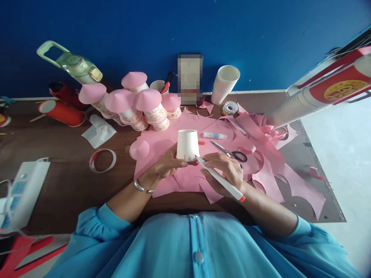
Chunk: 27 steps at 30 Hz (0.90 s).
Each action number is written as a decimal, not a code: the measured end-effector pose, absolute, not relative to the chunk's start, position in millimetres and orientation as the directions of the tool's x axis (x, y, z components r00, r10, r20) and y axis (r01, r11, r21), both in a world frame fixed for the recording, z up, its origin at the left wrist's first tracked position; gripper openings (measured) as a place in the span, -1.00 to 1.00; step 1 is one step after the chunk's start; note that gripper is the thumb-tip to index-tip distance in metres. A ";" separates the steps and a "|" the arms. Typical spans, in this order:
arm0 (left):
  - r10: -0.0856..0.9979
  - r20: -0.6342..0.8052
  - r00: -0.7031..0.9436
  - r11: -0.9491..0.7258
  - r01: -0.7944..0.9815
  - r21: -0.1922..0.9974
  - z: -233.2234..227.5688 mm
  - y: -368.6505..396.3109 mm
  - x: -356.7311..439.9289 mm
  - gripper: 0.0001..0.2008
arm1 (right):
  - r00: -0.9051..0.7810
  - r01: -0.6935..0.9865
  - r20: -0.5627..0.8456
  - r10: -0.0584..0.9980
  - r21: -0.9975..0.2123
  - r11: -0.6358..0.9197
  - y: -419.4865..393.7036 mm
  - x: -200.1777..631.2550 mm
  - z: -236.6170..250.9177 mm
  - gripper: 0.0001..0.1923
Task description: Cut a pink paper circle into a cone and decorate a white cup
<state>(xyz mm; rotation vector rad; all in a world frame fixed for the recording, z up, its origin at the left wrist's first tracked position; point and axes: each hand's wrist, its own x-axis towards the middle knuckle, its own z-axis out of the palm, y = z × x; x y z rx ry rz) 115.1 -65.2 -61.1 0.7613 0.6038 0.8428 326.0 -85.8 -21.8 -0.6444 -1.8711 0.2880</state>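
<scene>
An upside-down white paper cup point(187, 144) stands on pink paper sheets point(185, 181) in the middle of the table. My left hand point(167, 164) holds the cup at its lower rim. My right hand point(224, 170) grips a white marker with an orange end point(222, 179), and its tip touches the cup's lower right edge. A small pink paper cone point(139, 149) lies just left of the cup. Scissors point(230, 151) and a glue tube point(215, 135) lie to the right of the cup.
Several cups topped with pink cones point(136, 102) stand behind. A stack of white cups point(225, 84) and a tape roll point(230, 107) sit at the back; a long cup stack point(292, 106) lies at right. Left are a tape ring point(102, 160), a red tube point(62, 112), a green bottle point(72, 63), a power strip point(20, 193).
</scene>
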 end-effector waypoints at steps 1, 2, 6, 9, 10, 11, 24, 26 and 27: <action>0.831 -0.167 0.531 0.431 -0.426 0.795 -60.6 -65.1 115.7 -0.50 | -0.280 0.287 0.785 0.553 -0.481 0.828 -86.1 326.1 -21.5 -0.77; 0.832 -0.161 0.531 0.426 -0.425 0.799 -59.9 -64.9 116.3 -0.51 | -0.289 0.279 0.785 0.547 -0.478 0.833 -86.4 326.3 -21.1 -0.77; 0.831 -0.148 0.536 0.429 -0.450 0.783 -57.8 -64.3 116.8 -0.57 | -0.290 0.268 0.794 0.534 -0.469 0.842 -86.5 327.4 -19.4 -0.78; 0.827 -0.152 0.542 0.443 -0.460 0.770 -60.2 -65.0 114.8 -0.59 | -0.265 0.284 0.799 0.540 -0.470 0.836 -85.8 328.4 -18.4 -0.79; 0.825 -0.155 0.544 0.447 -0.458 0.768 -61.5 -65.3 114.1 -0.58 | -0.262 0.289 0.795 0.548 -0.477 0.830 -85.6 328.6 -18.3 -0.79; 0.823 -0.158 0.545 0.450 -0.456 0.768 -62.7 -65.5 113.5 -0.57 | -0.263 0.293 0.789 0.556 -0.483 0.825 -85.5 328.7 -18.2 -0.79; 0.827 -0.162 0.539 0.414 -0.388 0.823 -56.7 -63.8 117.0 -0.60 | -0.286 0.297 0.786 0.548 -0.471 0.831 -85.4 327.4 -20.2 -0.79; 0.826 -0.169 0.537 0.416 -0.381 0.826 -53.5 -63.8 118.2 -0.60 | -0.306 0.301 0.778 0.549 -0.468 0.831 -85.9 328.5 -21.4 -0.76; 0.826 -0.171 0.537 0.418 -0.380 0.825 -51.8 -63.7 118.8 -0.61 | -0.315 0.303 0.776 0.547 -0.464 0.833 -86.2 329.1 -21.9 -0.75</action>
